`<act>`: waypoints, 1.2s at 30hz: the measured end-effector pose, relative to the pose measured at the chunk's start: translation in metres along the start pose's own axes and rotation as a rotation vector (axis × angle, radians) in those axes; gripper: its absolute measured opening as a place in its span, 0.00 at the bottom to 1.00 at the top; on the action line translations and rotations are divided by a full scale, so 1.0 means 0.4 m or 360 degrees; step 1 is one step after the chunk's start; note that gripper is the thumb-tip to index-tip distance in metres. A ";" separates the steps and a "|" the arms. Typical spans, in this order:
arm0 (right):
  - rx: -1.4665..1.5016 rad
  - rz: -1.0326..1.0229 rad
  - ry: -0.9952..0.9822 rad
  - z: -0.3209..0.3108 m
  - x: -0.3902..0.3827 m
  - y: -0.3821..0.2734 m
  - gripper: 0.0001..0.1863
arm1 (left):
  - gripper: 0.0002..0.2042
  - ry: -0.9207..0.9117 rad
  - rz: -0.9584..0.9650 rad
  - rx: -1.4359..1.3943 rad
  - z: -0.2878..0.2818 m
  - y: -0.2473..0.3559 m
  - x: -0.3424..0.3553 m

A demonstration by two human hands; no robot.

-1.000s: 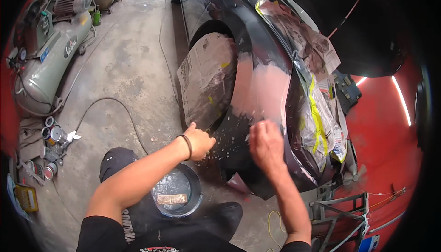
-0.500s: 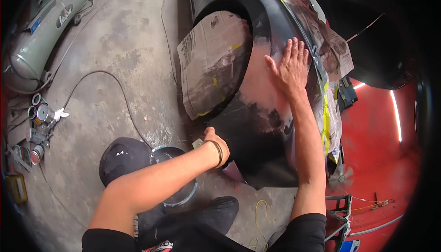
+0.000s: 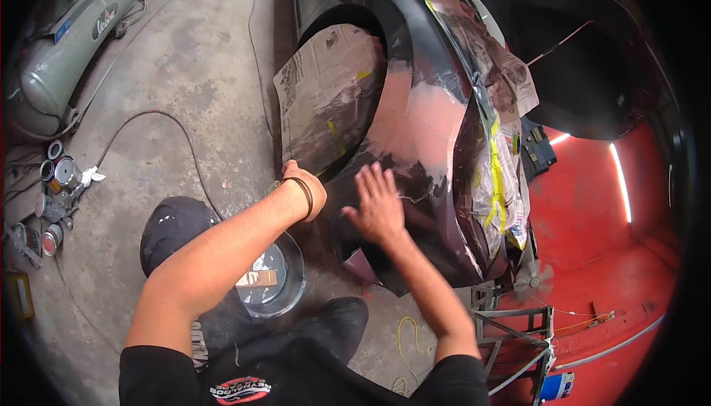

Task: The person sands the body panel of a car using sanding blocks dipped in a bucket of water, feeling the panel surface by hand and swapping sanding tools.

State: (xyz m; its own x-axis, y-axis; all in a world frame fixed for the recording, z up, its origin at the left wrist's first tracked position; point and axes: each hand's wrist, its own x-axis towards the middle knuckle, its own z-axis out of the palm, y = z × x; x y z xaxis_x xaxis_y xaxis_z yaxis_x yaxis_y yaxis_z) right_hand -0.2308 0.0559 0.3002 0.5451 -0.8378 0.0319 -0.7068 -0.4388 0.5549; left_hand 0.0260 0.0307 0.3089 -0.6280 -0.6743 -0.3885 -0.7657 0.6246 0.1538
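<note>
Since the earlier frame, the bare right hand (image 3: 379, 202) has come down to mid-frame, fingers spread, apart from the curled bare left hand (image 3: 307, 190), whose grip I cannot tell. The curved black car fender (image 3: 406, 156), right of centre, looks stiff, fixed and likely slick if wet, suiting a flat palm; beyond, grey printed newspaper (image 3: 326, 95) screens its wheel arch.

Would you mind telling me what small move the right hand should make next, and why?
Probably move the right hand up onto the pink patch: it is spread open over the dark panel, just below the patch's ragged lower edge, and nothing appears to block the short way up.
</note>
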 end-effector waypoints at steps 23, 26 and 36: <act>0.1596 0.0216 -0.0550 0.085 0.077 -0.262 0.19 | 0.25 0.1806 -0.0108 -0.1220 0.002 -0.109 0.120; 0.1276 0.0331 0.0115 -0.192 0.186 0.044 0.16 | 0.25 0.2120 -0.0118 -0.1651 -0.037 -0.053 0.288; 0.0228 -0.0206 0.0377 -0.232 0.151 0.354 0.19 | 0.25 0.2891 -0.0254 -0.1855 0.009 0.185 0.527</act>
State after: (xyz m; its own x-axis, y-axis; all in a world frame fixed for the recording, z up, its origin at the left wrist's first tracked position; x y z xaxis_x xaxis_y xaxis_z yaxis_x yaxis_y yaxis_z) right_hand -0.2561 -0.0268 0.4577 0.7128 -0.6803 0.1709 -0.6719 -0.5923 0.4446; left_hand -0.1626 -0.0638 0.2351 0.5656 -0.6561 0.4997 -0.0839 0.5570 0.8263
